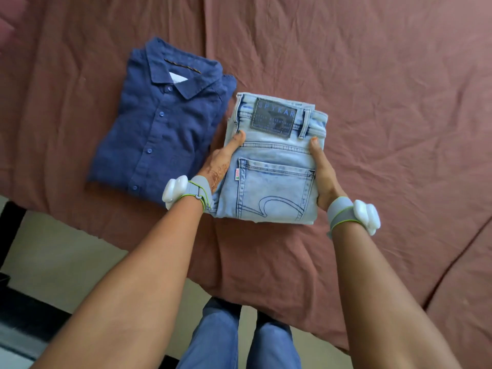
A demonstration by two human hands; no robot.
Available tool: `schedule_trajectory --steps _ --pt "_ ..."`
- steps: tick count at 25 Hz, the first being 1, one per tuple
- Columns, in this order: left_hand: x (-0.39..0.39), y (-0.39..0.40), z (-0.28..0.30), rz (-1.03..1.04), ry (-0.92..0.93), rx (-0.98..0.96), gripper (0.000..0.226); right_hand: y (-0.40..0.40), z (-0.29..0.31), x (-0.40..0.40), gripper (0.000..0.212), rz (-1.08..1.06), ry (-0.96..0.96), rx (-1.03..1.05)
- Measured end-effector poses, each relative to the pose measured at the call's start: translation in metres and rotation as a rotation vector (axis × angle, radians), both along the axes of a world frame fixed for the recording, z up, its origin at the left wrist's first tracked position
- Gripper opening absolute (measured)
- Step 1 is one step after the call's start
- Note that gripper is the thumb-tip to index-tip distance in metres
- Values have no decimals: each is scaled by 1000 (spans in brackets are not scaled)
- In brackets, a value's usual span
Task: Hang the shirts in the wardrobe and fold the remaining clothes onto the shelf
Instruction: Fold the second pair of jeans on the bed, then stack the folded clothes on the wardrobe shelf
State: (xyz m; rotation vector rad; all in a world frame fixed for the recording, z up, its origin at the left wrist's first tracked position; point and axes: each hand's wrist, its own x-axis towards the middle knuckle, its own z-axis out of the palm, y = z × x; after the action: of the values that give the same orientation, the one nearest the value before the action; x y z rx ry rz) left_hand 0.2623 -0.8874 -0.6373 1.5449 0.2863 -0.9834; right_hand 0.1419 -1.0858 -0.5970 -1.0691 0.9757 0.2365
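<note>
A folded pair of light blue jeans (274, 179) with a dark waist patch is at the centre, over the bed. My left hand (221, 161) grips its left edge, thumb on top and fingers hidden beneath. My right hand (323, 171) grips the right edge the same way. I cannot tell whether the jeans rest on the bed or are lifted just off it. To the left lies a folded navy blue button-up shirt (159, 121), collar away from me, touching the jeans' upper left corner.
The bed is covered with a wrinkled reddish-brown sheet (386, 102) that fills most of the view. Its near edge runs diagonally from left to lower right. Pale floor (61, 251) and my legs in blue trousers (239, 339) show below it.
</note>
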Motion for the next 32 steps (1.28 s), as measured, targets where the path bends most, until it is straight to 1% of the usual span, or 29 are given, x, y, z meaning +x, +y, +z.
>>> schedule_trajectory --steps 2,4,6,7,9,12,13,16,18,20,21,23,24,26,28,29,31,32 --pt "-15 10 15 38 44 -58 64 5 25 -10 50 17 2 -37" --pt "-33 24 37 44 83 -57 73 12 52 -20 43 47 -15 -43" --pt "-62 42 89 102 117 -49 78 25 98 -29 42 113 -70 -50" --pt "-72 52 110 140 112 -73 77 32 120 -29 42 155 -100 -44" --pt "-91 75 157 269 43 -89 66 52 163 -26 46 260 -141 -58" --pt "-101 112 212 516 -125 -59 46 84 214 -10 48 403 -203 -95" --pt "-105 131 231 608 -158 -33 45 101 233 -4 49 448 -228 -94" --pt "-117 191 293 739 -220 -30 69 160 285 23 42 562 -328 -81" --pt "-133 250 332 832 -289 -16 88 219 320 39 42 689 -384 -59" --pt "-153 309 371 898 -289 -25 102 285 351 51 46 802 -435 -61" --pt "-163 340 386 931 -285 -61 103 319 367 54 47 859 -477 -50" --pt "-190 392 416 966 -331 -121 90 382 390 52 48 964 -537 -7" --pt "-204 420 432 1000 -375 -120 83 418 400 52 49 1018 -574 17" --pt "-220 450 455 1039 -430 -82 76 462 415 53 49 1077 -635 76" --pt "-259 509 484 1183 -520 23 68 541 441 37 46 1206 -700 154" --pt "-274 530 497 1228 -556 55 68 572 453 30 43 1238 -738 177" --pt "-313 579 521 1316 -596 169 79 639 479 10 40 1358 -775 234" --pt "-334 602 533 1377 -630 193 84 671 493 -4 42 1425 -796 277"
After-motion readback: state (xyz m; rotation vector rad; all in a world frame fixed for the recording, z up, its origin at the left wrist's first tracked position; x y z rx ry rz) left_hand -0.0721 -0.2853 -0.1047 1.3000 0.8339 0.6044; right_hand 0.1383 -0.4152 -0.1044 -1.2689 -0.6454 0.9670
